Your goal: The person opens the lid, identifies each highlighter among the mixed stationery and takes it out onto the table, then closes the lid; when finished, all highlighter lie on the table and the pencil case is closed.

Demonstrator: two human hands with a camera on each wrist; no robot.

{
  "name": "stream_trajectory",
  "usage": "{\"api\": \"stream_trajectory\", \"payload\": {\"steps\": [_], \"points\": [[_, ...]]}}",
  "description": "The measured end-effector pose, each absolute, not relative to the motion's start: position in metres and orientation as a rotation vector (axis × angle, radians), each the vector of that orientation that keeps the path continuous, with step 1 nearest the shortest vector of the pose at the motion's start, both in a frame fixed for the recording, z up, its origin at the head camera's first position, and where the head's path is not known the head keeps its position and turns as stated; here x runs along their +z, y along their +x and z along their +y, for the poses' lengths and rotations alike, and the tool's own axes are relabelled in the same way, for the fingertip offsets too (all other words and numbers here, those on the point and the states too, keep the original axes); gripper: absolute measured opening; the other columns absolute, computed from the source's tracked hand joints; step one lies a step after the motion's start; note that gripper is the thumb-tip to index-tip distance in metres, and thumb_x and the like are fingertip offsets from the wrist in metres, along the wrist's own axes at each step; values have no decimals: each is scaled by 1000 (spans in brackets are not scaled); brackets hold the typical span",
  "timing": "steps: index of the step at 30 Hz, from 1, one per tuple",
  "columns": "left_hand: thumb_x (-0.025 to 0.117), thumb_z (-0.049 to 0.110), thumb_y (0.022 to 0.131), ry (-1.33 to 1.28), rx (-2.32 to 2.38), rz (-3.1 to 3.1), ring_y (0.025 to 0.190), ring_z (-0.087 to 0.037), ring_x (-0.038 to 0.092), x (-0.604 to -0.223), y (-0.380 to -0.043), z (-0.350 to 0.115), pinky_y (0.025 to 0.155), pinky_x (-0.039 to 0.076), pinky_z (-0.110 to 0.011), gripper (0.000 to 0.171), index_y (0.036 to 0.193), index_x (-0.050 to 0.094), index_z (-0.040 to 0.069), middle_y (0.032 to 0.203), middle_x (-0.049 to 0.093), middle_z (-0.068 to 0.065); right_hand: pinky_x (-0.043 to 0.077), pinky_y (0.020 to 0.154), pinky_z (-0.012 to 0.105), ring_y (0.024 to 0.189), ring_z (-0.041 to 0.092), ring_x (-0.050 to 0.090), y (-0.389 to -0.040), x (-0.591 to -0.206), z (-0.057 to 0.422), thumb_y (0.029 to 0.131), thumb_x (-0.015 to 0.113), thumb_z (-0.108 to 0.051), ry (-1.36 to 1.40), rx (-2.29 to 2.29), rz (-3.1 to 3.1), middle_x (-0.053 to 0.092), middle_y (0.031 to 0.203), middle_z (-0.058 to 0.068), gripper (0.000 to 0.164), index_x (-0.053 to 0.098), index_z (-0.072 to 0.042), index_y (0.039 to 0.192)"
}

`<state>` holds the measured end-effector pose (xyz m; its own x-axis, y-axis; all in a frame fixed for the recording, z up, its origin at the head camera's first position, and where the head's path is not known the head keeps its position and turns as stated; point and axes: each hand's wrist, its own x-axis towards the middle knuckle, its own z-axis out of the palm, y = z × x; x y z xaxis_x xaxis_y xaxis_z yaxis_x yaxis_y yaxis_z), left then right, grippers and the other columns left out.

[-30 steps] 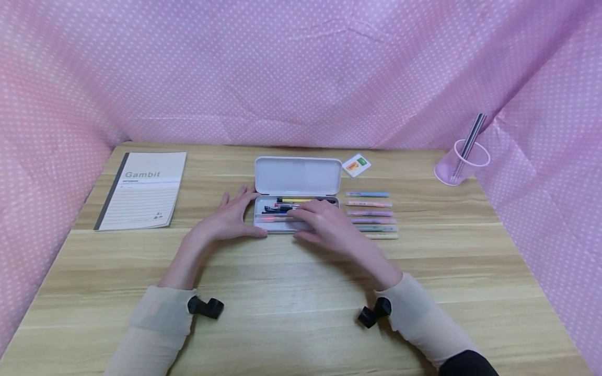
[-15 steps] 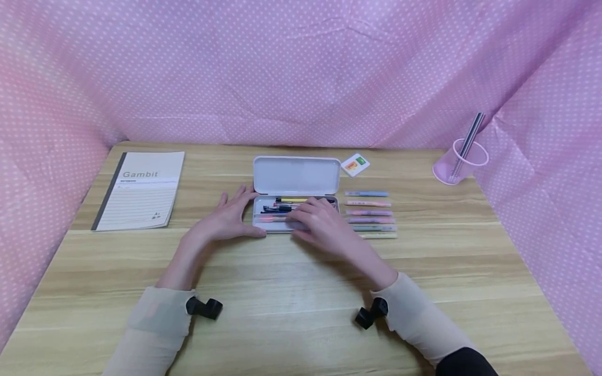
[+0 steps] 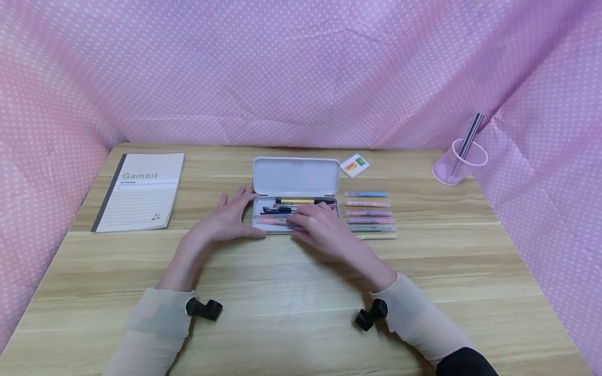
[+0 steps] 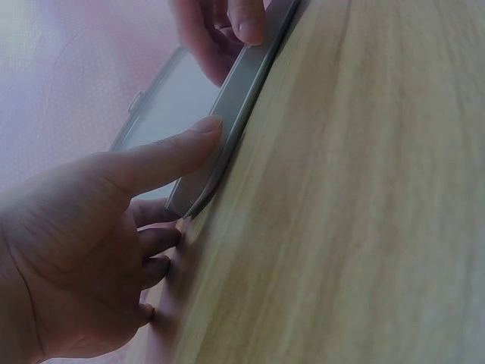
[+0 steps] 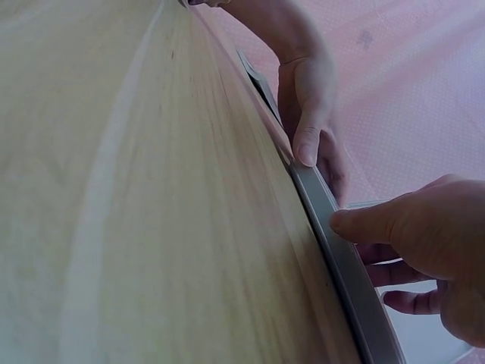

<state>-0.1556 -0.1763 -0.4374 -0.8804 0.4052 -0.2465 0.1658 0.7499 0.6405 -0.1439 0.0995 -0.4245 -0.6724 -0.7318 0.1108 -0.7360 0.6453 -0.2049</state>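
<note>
A white pencil case (image 3: 296, 176) lies with its lid raised, several pens in its tray, among them a yellow-and-black one (image 3: 298, 201). My left hand (image 3: 223, 218) holds its left end, thumb on the front wall (image 4: 201, 155) and the other fingers around the far side. My right hand (image 3: 324, 228) reaches over the tray; its bent fingers touch around the right part of a pink pen (image 3: 270, 221) in the front compartment. In the right wrist view, the right thumb (image 5: 371, 221) rests at the front rim. The right hand hides the tray's right part.
Right of the case, several pastel pens (image 3: 368, 203) lie in a row. A small white packet (image 3: 355, 165) sits behind them. A notebook (image 3: 141, 193) lies at the left; a pink mesh cup (image 3: 458, 166) with dark striped sticks stands at the far right.
My right fingers have shifted slightly toward the front of the tray, showing more of the pens behind them. The left hand stays on the case.
</note>
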Motion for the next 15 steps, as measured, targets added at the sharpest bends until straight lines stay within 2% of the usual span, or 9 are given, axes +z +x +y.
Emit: {"api": "stream_trajectory", "payload": {"steps": [15], "points": [[84,51,79,439,901,2572,163,-38,-5,-438,-156,-178,129,-11,-64,104,160,31,14,175,5,-13,48,89,34,109,18,65,-142,-427,99,100,68,-26,1263,408,-2839,73,112,-1,24,75,-20,122]]}}
